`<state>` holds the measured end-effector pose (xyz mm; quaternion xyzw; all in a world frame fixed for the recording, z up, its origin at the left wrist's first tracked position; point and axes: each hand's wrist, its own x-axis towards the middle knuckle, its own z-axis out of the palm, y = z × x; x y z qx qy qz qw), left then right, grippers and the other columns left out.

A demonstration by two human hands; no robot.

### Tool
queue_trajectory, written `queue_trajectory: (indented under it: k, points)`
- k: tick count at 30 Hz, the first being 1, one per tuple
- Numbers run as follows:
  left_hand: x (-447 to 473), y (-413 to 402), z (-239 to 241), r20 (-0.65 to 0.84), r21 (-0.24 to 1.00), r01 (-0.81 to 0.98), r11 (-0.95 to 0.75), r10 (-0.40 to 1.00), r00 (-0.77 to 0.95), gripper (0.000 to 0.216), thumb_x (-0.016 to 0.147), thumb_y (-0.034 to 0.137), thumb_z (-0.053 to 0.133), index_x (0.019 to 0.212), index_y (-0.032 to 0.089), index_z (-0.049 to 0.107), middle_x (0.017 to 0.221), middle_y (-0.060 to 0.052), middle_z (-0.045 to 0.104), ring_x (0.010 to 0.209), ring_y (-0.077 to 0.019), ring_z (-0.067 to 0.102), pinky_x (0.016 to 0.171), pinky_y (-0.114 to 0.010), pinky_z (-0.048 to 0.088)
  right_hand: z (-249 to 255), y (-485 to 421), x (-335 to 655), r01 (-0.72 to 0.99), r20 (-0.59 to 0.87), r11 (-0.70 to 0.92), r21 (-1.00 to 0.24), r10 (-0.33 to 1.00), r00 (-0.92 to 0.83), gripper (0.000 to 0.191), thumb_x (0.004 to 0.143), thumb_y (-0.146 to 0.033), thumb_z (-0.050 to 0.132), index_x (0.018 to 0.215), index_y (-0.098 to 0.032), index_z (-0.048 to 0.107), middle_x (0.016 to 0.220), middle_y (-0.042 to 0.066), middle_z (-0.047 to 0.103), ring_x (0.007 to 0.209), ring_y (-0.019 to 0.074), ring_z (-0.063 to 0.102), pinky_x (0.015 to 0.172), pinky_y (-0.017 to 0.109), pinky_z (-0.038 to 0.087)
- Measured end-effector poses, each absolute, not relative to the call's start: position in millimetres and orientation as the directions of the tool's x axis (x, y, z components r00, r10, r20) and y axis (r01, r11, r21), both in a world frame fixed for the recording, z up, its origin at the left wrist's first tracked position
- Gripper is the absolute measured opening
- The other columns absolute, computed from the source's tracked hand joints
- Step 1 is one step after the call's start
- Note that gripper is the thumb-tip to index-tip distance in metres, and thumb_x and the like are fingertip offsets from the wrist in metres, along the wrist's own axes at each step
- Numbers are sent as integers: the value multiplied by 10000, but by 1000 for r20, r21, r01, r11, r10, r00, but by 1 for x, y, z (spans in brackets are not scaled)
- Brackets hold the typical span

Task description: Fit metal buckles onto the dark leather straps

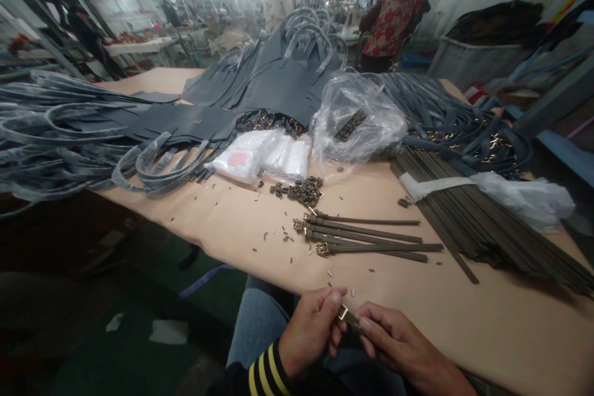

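2 hands (309,327) (398,335), strap (354,322) slanting, buckle (343,312) upper-left

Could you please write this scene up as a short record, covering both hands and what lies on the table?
Left hand: gripping the strap by its gold-coloured buckle
Right hand: holding the same strap beyond the buckle
Just ahead, on the table: several buckled straps laid roughly side by side
Behind those: a heap of small dark loops
To the right: a bundle of long dark strips
Further back: white packets, a clear plastic bag
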<state>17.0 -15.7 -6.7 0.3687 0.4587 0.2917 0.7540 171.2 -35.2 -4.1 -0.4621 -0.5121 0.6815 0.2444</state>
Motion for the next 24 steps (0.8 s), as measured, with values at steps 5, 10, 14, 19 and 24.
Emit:
queue_trajectory:
  k: [5, 10, 14, 19, 24]
  points:
    - [17, -16, -9, -477, 766, -151, 625, 710, 517, 598, 680, 534, 531, 1041, 57, 531, 454, 73, 411, 305, -19, 319, 286, -143, 272, -7, -36, 166, 45, -390, -417, -908, 800, -457, 441, 760, -585, 405, 637, -165, 456, 534, -53, 406, 386, 40, 219, 362, 184, 142]
    - [21, -17, -11, -408, 858, -127, 498, 810, 420, 626, 664, 511, 567, 1121, 104, 437, 472, 82, 439, 294, -19, 330, 287, -135, 272, -6, -33, 163, 13, -417, -452, -892, 812, -408, 455, 727, -611, 428, 621, -169, 424, 502, -73, 374, 369, 30, 204, 354, 181, 124]
    - [21, -17, -14, -412, 845, -189, 501, 833, 369, 483, 696, 520, 522, 957, 114, 510, 481, 77, 431, 304, -17, 329, 288, -132, 273, -7, -33, 162, 43, -428, -446, -894, 822, -377, 447, 738, -599, 424, 625, -166, 432, 509, -70, 373, 382, 37, 232, 359, 179, 148]
    - [24, -18, -15, -438, 852, -151, 501, 841, 316, 418, 708, 532, 492, 818, 129, 503, 403, 87, 423, 261, -26, 305, 259, -135, 260, -6, -34, 154, 37, -332, -341, -939, 877, -347, 385, 795, -533, 393, 642, -181, 431, 594, -21, 495, 472, 82, 417, 484, 211, 361]
    - [26, -18, -12, -413, 864, -167, 475, 858, 305, 406, 744, 527, 441, 715, 125, 494, 439, 40, 495, 287, -32, 349, 284, -144, 289, -1, -34, 148, 38, -297, -302, -953, 898, -323, 317, 829, -478, 371, 703, -192, 422, 647, 0, 531, 602, 139, 541, 613, 275, 433]
